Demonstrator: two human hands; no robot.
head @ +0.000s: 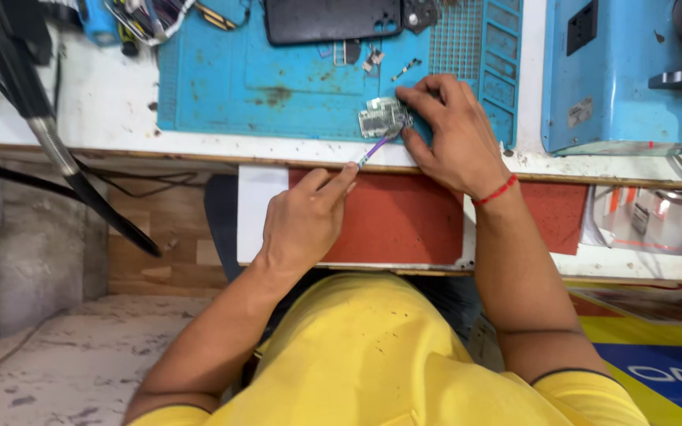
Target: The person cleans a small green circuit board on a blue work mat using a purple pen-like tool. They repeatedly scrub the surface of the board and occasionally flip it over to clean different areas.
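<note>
1. A small circuit board (381,118) is lying at the near edge of the blue work mat (278,87) on the tabletop (104,110); the right hand (447,130) is pinching it between fingertips and thumb, holding it down.
2. The left hand (305,221) is closed around a purple-handled tool (372,150); its tip is touching the board's near edge.
3. A dark phone shell (333,20) is resting at the mat's far edge; small metal parts (372,59) are lying just beside it.
4. A blue machine (617,71) is standing to the right.
</note>
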